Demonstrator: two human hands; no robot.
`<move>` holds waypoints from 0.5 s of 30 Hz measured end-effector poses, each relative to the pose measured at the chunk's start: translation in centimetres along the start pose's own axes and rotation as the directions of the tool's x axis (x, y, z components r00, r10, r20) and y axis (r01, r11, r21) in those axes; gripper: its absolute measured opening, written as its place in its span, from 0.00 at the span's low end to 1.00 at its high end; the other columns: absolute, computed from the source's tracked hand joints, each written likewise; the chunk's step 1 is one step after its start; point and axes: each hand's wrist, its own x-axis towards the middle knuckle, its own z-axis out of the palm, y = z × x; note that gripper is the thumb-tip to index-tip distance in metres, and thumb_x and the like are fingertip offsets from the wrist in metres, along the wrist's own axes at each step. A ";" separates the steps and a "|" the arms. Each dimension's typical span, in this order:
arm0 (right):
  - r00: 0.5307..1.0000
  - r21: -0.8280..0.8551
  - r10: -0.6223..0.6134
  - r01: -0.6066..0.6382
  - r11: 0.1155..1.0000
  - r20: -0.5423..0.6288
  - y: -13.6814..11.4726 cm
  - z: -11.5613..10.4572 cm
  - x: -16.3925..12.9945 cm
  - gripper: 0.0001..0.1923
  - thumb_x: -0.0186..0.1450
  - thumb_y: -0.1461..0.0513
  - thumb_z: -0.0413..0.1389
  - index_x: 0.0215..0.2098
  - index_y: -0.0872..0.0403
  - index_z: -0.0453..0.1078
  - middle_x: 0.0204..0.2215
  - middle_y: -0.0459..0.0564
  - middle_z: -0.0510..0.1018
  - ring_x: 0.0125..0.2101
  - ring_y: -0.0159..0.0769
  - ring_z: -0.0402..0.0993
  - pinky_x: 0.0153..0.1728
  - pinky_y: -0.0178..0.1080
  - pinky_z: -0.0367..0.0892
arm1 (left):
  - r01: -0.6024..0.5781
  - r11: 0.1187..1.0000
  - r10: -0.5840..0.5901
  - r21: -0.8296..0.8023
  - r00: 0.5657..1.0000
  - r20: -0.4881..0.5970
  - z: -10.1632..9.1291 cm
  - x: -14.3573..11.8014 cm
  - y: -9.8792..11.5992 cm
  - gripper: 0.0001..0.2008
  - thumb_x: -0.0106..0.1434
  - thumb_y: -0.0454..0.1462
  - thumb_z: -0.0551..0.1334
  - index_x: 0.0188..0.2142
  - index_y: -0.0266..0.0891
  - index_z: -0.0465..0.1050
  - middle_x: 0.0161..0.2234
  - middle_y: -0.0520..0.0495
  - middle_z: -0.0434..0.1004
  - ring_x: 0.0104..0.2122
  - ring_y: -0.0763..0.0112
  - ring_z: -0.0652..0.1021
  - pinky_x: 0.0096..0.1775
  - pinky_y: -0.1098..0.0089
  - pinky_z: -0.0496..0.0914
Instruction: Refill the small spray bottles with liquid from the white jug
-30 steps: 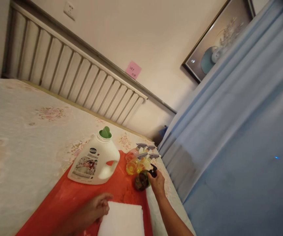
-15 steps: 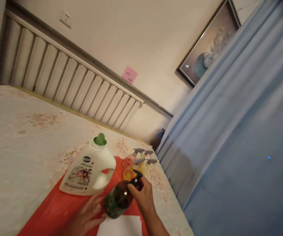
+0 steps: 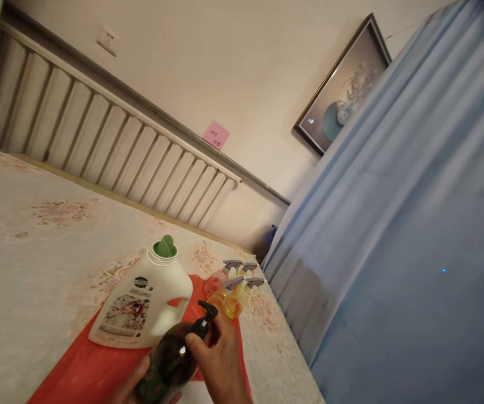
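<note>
A dark green pump bottle (image 3: pixel 173 359) with a black pump head is tilted between my two hands. My right hand (image 3: pixel 222 353) grips its neck just under the pump, thumb on the near side. Around the lower body wraps my left hand (image 3: pixel 135 381), its fingers partly hidden by the bottle and the frame's bottom edge. Just beyond stands a large white detergent jug (image 3: pixel 141 306), its mouth uncapped and a green spout showing inside. A red cloth (image 3: pixel 82 365) lies beneath, with part of a white sheet (image 3: pixel 195 393) on it.
Several small pump bottles (image 3: pixel 233 300) with grey heads and pink, yellow and orange contents stand behind my right hand. A flowered cloth (image 3: pixel 27 269) covers the table. Along the wall runs a radiator (image 3: pixel 111 134); a blue curtain (image 3: pixel 377 235) hangs on the right.
The pump bottle has come nearer and down to the left, with both hands. My left hand has closed around its lower body. The view has shifted slightly.
</note>
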 end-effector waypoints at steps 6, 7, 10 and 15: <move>0.999 -0.006 -0.016 0.015 1.000 -0.030 0.3 0.9 -0.6 0.04 0.52 0.66 0.59 0.26 0.53 0.71 0.21 0.40 0.68 0.23 0.32 0.62 0.24 0.32 0.60 | 0.026 0.992 -0.043 -0.122 0.990 -0.136 -1.1 0.5 -0.1 0.54 0.41 0.57 0.74 0.65 0.46 0.60 0.52 0.42 0.82 0.59 0.37 0.71 0.45 0.50 0.76; 1.000 -0.017 -0.011 0.011 1.000 -0.023 0.4 1.0 -0.8 0.03 0.52 0.66 0.60 0.26 0.53 0.71 0.22 0.41 0.68 0.24 0.33 0.63 0.24 0.33 0.61 | 0.031 0.993 -0.047 -0.116 0.990 -0.133 -1.0 0.5 -0.1 0.53 0.41 0.58 0.74 0.65 0.45 0.62 0.51 0.42 0.82 0.58 0.37 0.72 0.45 0.49 0.76; 1.000 -0.059 -0.013 0.013 0.998 0.007 0.7 1.3 -1.2 0.05 0.55 0.64 0.60 0.31 0.52 0.73 0.25 0.43 0.71 0.26 0.35 0.66 0.27 0.35 0.63 | 0.009 0.996 -0.021 -0.090 0.991 -0.136 -0.5 0.3 -0.1 0.46 0.42 0.60 0.72 0.59 0.44 0.70 0.49 0.42 0.84 0.58 0.39 0.73 0.47 0.49 0.75; 0.996 -0.109 -0.087 0.086 0.990 -0.007 0.8 1.6 -2.0 0.07 0.56 0.66 0.61 0.34 0.50 0.74 0.28 0.44 0.73 0.29 0.38 0.69 0.30 0.37 0.65 | -0.048 0.998 0.040 -0.028 0.974 -0.223 0.4 -0.3 0.1 0.37 0.46 0.60 0.69 0.50 0.43 0.76 0.45 0.44 0.85 0.50 0.43 0.79 0.43 0.54 0.77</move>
